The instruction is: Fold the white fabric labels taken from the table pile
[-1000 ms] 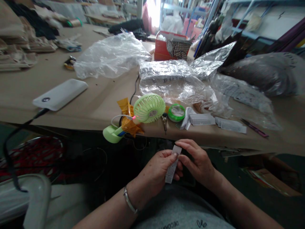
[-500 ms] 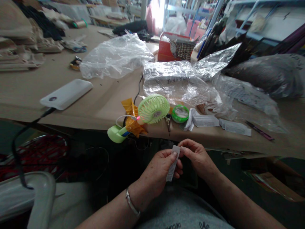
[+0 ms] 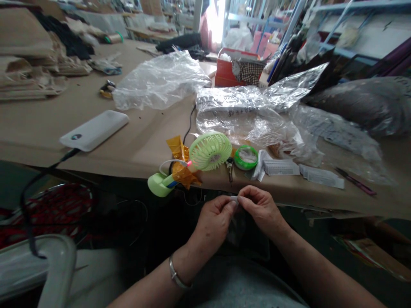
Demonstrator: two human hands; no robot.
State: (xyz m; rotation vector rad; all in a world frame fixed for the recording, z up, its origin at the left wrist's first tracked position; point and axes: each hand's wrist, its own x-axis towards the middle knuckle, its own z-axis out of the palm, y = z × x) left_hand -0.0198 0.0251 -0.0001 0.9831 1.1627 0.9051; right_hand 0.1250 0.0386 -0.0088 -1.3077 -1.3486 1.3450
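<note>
Below the table's front edge, my left hand [image 3: 213,224] and my right hand [image 3: 261,210] meet, thumbs and fingertips pinched together. Between the fingertips is a small white label [image 3: 234,198], of which only a sliver shows; the rest is hidden by the fingers. Just beyond my hands on the table lie a stack of printed white labels [image 3: 281,167], another spread of labels [image 3: 323,176] and a round green container [image 3: 245,157] with something whitish inside. A key [image 3: 230,169] rests beside that container.
A light-green fan [image 3: 210,150] is fixed to the table edge with brown tape [image 3: 184,164]. A white power bank [image 3: 94,130] with a black cable lies left. Clear plastic bags [image 3: 237,109] cover the middle; slim pink-handled scissors [image 3: 356,182] lie right. Behind stands a red box [image 3: 226,70].
The label stood upright with its printed face visible; now it shows only as a sliver between the fingertips. Both hands have drawn together. The view has shifted slightly, moving the table items down and right.
</note>
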